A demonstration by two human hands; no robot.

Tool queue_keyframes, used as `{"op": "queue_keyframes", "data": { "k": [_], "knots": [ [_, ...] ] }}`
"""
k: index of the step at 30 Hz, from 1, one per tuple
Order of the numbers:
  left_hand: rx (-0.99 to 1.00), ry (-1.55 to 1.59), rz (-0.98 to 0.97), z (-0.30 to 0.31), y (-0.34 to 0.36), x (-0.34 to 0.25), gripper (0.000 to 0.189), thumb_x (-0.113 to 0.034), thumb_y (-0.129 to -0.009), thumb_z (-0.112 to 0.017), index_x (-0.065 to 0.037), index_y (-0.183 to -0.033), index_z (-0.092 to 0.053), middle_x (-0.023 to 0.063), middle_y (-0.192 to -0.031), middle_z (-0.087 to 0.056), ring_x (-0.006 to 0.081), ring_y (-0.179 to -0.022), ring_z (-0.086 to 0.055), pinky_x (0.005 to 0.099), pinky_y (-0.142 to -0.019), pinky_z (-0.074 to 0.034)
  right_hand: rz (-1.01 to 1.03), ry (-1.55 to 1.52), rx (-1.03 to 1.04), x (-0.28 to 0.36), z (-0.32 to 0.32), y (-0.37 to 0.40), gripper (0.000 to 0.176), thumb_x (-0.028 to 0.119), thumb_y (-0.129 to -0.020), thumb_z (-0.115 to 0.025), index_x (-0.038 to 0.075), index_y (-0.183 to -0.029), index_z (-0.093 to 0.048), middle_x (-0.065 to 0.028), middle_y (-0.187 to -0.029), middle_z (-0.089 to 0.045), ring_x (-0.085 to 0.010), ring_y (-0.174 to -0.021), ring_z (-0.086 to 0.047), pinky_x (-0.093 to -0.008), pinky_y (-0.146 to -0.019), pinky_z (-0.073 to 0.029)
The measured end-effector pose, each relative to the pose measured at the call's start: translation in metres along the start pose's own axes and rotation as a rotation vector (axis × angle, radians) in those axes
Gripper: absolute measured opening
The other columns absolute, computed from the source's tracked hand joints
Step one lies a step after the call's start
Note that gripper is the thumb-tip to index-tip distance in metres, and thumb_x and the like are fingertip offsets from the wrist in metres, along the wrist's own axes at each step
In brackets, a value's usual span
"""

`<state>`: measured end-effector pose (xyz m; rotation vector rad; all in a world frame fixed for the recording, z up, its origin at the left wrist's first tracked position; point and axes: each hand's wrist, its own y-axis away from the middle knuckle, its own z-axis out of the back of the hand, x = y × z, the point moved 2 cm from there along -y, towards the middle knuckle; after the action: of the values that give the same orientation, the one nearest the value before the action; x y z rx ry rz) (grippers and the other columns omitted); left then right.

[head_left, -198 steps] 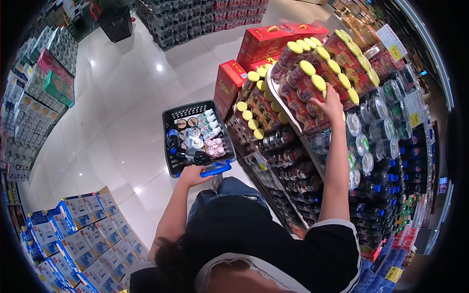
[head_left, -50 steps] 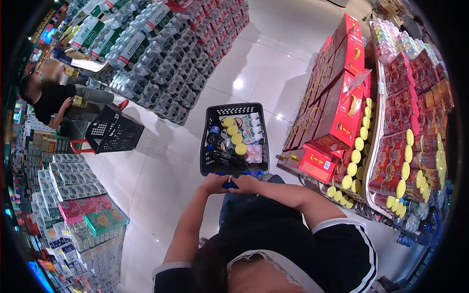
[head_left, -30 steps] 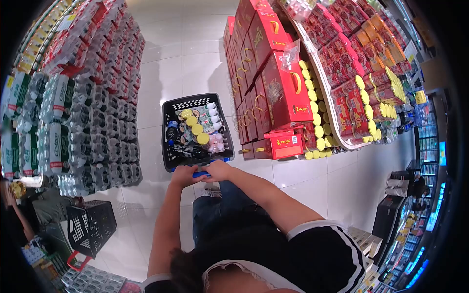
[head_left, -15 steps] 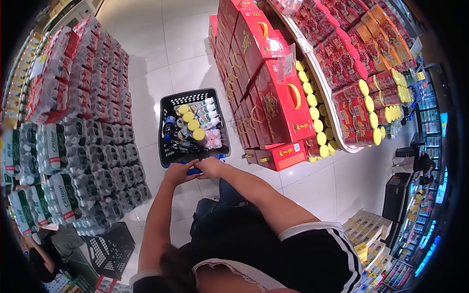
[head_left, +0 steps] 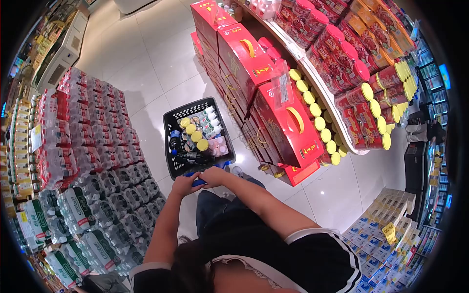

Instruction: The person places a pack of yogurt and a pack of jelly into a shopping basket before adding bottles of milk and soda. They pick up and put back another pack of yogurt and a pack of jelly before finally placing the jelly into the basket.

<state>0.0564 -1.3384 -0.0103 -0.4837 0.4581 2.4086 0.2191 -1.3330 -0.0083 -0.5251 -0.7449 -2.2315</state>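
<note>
A black shopping basket [head_left: 167, 141] with perforated walls is in front of my body, above the tiled floor. My left hand [head_left: 185, 184] and my right hand [head_left: 213, 177] are side by side, both closed around its blue handle [head_left: 198, 182] at the near end. In the basket lie several yellow-lidded jars [head_left: 196, 136], white bottles [head_left: 211, 117], a pack of pink bottles [head_left: 218, 145] and dark bottles [head_left: 193, 156], one with a blue cap.
Stacked shrink-wrapped drink packs [head_left: 97, 146] line the left side. Red gift boxes [head_left: 273, 117] with yellow handles stand close on the right, beside a shelf of red packs and yellow-lidded jars [head_left: 364, 115]. Tiled floor [head_left: 161, 53] stretches ahead. Cartons [head_left: 376, 244] are stacked lower right.
I have moved forward along the aisle, and the view has turned slightly. The red boxes and drink packs now sit lower in view. Both hands keep their hold on the basket handle.
</note>
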Motion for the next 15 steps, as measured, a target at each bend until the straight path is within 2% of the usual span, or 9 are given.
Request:
{"op": "queue_keyframes", "data": {
  "k": [7,9,12,15],
  "knots": [
    [0.075,0.025,-0.020,0.025,-0.050,0.037,0.056,-0.055,-0.071,-0.060,-0.025,-0.117,-0.049,0.0106,-0.068,-0.062,0.0312,-0.060,-0.062,0.0419,-0.054,-0.049,-0.029,-0.002,-0.008,-0.039,0.028,-0.037,0.038,0.042,-0.071,-0.061,0.009,-0.089,-0.058,-0.0146,-0.074,-0.063,-0.0332,-0.070,-0.062,-0.0428,-0.063,-0.050],
    [0.100,0.072,-0.028,0.035,-0.066,0.045,0.054,-0.055,-0.072,-0.060,-0.025,-0.116,-0.050,0.0116,-0.069,-0.063,0.0316,-0.061,-0.062,0.0416,-0.056,-0.050,-0.034,-0.020,-0.080,-0.052,0.037,-0.045,0.038,0.043,-0.070,-0.062,0.011,-0.090,-0.058,-0.0146,-0.074,-0.063,-0.0338,-0.070,-0.062,-0.0436,-0.063,-0.049],
    [0.164,0.195,-0.043,0.050,-0.090,0.059,0.055,-0.056,-0.071,-0.060,-0.023,-0.115,-0.051,0.0116,-0.071,-0.064,0.0310,-0.064,-0.063,0.0409,-0.058,-0.050,-0.098,0.008,-0.047,-0.060,0.058,-0.055,0.041,0.044,-0.069,-0.062,0.014,-0.098,-0.060,-0.0150,-0.074,-0.063,-0.0329,-0.070,-0.062,-0.0437,-0.062,-0.049],
    [0.094,0.199,-0.103,0.056,-0.112,0.069,0.057,-0.058,-0.071,-0.058,-0.022,-0.114,-0.052,0.0102,-0.070,-0.064,0.0304,-0.064,-0.063,0.0401,-0.060,-0.051,-0.175,0.030,-0.087,-0.067,0.076,-0.061,0.039,0.044,-0.069,-0.062,0.015,-0.095,-0.061,-0.0141,-0.073,-0.063,-0.0322,-0.068,-0.062,-0.0439,-0.061,-0.048]
  ]
}}
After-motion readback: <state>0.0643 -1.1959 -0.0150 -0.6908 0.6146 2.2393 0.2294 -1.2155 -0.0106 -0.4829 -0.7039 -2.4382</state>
